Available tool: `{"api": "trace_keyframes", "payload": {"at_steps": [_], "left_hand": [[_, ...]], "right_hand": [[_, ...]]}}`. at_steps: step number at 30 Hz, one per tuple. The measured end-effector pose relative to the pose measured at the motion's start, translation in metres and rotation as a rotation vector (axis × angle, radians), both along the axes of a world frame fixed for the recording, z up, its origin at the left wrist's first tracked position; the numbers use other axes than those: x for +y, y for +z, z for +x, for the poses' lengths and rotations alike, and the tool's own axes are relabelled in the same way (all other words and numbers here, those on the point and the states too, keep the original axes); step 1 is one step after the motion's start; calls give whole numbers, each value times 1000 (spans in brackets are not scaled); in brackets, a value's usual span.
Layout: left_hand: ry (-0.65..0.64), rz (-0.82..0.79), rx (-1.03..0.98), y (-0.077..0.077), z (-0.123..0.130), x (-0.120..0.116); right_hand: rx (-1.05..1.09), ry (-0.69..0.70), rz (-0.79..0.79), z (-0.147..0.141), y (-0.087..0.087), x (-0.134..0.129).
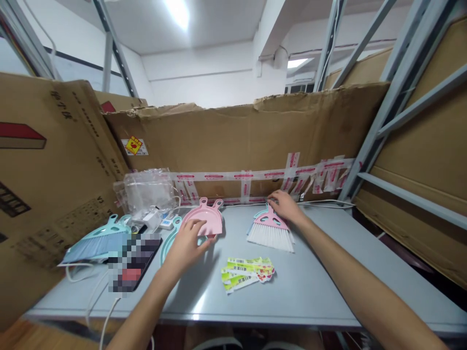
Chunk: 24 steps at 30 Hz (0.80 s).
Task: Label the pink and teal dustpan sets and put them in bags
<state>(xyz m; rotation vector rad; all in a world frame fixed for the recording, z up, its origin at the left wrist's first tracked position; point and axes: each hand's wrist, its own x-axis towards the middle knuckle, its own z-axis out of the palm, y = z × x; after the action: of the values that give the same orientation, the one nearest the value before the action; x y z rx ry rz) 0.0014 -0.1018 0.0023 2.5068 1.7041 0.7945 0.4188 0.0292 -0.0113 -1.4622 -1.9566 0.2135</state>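
My left hand (188,241) is closed around the lower left edge of a pink dustpan (207,217), fingers on top and thumb by its front rim. Under and left of it lies a mint-green dustpan (168,243), partly hidden by my hand. At the back of the table, my right hand (286,206) grips the handle end of a pink brush (270,219) with white bristles. This brush rests over another one in blue-green, of which only edges show. Between my arms, several green and white printed label cards (247,273) lie fanned out.
At left lie a mint-green brush with blue bristles (98,245), a blurred phone (136,265), white cables and a power strip (167,222). Clear plastic bags (149,192) are piled behind them. A taped cardboard wall (226,146) and grey metal shelf posts (379,116) enclose the grey table (310,296).
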Motion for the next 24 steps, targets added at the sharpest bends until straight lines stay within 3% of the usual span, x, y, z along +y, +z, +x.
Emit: {"api": "trace_keyframes", "payload": {"at_steps": [3, 6, 9, 14, 17, 20, 24], "left_hand": [[-53, 70, -7, -13, -13, 0], [-82, 94, -7, -21, -6, -3], [-28, 47, 68, -23, 2, 1], [176, -86, 168, -19, -15, 9], [341, -105, 194, -8, -42, 8], [546, -250, 298, 5, -66, 6], [547, -382, 426, 8, -83, 10]], "right_hand": [[-242, 112, 125, -28, -10, -22], [-391, 217, 43, -48, -21, -44], [-431, 226, 38, -48, -27, -56], [-437, 237, 82, 2, -27, -63], [-428, 274, 70, 49, -25, -70], [-436, 300, 41, 94, -23, -80], [-408, 267, 22, 118, -19, -82]]}}
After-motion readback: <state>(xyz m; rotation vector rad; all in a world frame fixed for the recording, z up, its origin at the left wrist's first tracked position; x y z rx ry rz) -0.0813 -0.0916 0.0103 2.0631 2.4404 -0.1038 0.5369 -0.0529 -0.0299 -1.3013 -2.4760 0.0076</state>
